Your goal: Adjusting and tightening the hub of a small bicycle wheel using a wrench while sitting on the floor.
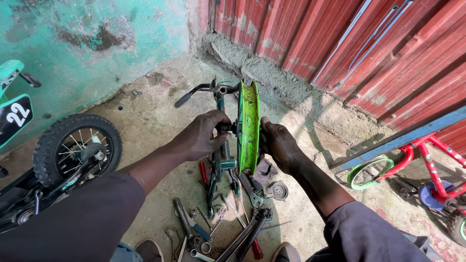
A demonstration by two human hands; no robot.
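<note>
The bright green wheel rim (248,127) stood upright and edge-on in the middle of the view, held between both hands above the concrete floor (145,121). The left hand (201,136) was closed around the dark hub end on the rim's left side, its fingers wrapped over the axle so that part could hardly be made out. The right hand (277,144) pressed flat against the rim's right face, fingers curled behind it and mostly hidden. Just beyond and below the rim lay a small dark green bicycle frame (216,160) with its handlebar (201,90) toward the far wall, partly covered by the left hand. Near the person's knees a scatter of tools (228,218), wrenches and pliers among them, lay tangled and hard to separate. At far left a black-tyred wheel (77,145) was cut off by a sleeve; at right a red bicycle (432,170) ran out of frame.
</note>
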